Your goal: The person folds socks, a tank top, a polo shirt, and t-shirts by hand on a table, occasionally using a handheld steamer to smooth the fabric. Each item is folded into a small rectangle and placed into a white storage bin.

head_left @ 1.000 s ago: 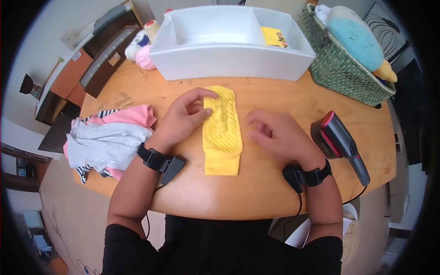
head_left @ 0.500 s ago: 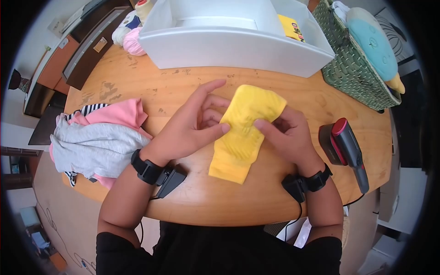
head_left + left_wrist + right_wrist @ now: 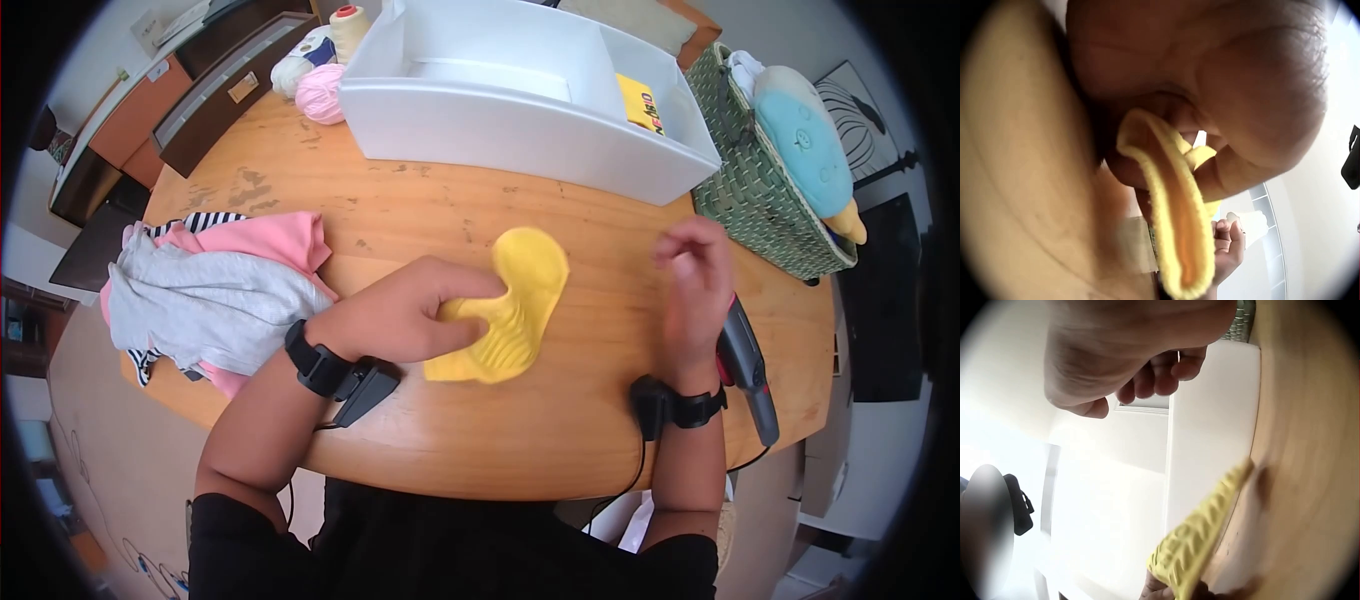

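Note:
My left hand [image 3: 395, 312] pinches a yellow sock [image 3: 532, 268] between thumb and fingers, over the middle of the wooden table [image 3: 590, 420]. Raised grip ribs cover the sock's sole, and its toe end bends up and away from the hand. In the left wrist view the open cuff of the sock [image 3: 1188, 219] faces the camera. My right hand [image 3: 697, 285] is raised to the right, apart from the sock, its fingers loosely bent with nothing in them. The right wrist view shows the ribbed sole of the sock [image 3: 1194, 540] below that hand.
A white divided box [image 3: 530, 140] with a folded yellow item [image 3: 640, 103] inside stands at the back. Right of it is a green woven basket [image 3: 765, 195] with a plush toy. A handheld steamer [image 3: 748, 375] lies at right, folded clothes [image 3: 215, 295] at left, yarn [image 3: 320, 95] behind.
The sock lay flat on the table, then both hands lifted and tilted it. Now only my left hand grips it, and my right hand has moved away to the right.

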